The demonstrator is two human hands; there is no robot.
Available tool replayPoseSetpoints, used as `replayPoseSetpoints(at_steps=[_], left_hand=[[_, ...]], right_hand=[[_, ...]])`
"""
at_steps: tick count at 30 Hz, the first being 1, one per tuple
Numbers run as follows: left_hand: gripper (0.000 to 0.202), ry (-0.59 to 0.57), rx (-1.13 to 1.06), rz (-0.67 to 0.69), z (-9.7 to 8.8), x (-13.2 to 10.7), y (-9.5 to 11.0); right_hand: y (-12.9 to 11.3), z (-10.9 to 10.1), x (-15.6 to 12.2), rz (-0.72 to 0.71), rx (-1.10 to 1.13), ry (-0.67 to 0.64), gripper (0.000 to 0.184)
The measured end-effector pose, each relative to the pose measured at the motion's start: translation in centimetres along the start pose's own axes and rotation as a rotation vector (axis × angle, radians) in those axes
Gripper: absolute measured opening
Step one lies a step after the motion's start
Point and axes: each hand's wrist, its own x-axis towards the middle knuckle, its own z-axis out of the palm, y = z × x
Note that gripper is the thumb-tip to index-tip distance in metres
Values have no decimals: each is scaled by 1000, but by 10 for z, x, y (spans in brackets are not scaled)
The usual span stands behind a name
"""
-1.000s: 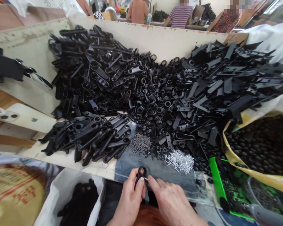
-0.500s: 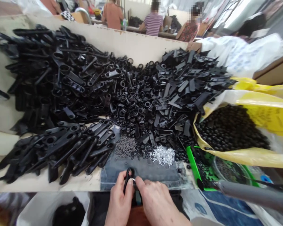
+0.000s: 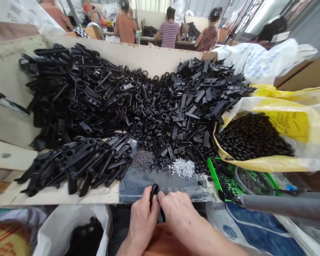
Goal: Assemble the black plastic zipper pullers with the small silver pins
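your left hand (image 3: 141, 222) and right hand (image 3: 176, 213) pinch the black plastic piece (image 3: 154, 190) between fingertips at the near table edge, near the silver pins (image 3: 182, 168); its ring, face-on a moment ago, now sits edge-on.

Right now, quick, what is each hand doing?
Left hand: closed on a black plastic piece.
Right hand: closed, pinching the same black plastic piece.
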Motion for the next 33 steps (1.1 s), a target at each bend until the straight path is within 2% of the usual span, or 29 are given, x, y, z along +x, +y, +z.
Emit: replayPoseSetpoints(at_steps=[5,9,11,13,14,16,17,19,21,22,24,29,31,33], left_hand=[[25,-4,52,143,-3,-7,9],[21,41,116,283,-8,-11,18],[20,101,184,230,-16,-8,19],[21,198,247,66,-29,-4,17],[20,227,239,-11,-36,-2,17],[20,177,104,-34,-45,-1,20],[21,124,1,-36,-46,-1,23],[21,39,-241,-51,-45,0,28],[21,9,-525,-129,-43,6,30],[23,-1,-675,-186,-44,10,30],[27,-28,-904,-298,-48,17,26],[31,-91,-1209,-422,-56,22,19],[33,-131,-1310,-435,-53,20,20],[35,-150,-1313,-429,-51,20,23]], right_hand=[[4,-22,-7,22,-52,-55,29],[10,-48,-31,-14,-34,-108,38],[16,-58,-46,-42,-23,-103,43],[25,-68,-56,-107,47,-75,43],[29,-73,-55,-97,100,-17,45],[35,-83,-39,-74,240,116,35],[37,-87,-24,-72,300,164,29],[40,-91,17,-88,331,247,30],[45,-92,61,-60,197,303,29],[49,-91,81,-52,81,283,29],[57,-88,112,-73,5,273,37],[71,-77,146,-157,-61,246,43],[74,-74,153,-189,-55,246,39],[77,-74,158,-220,-31,263,31]])
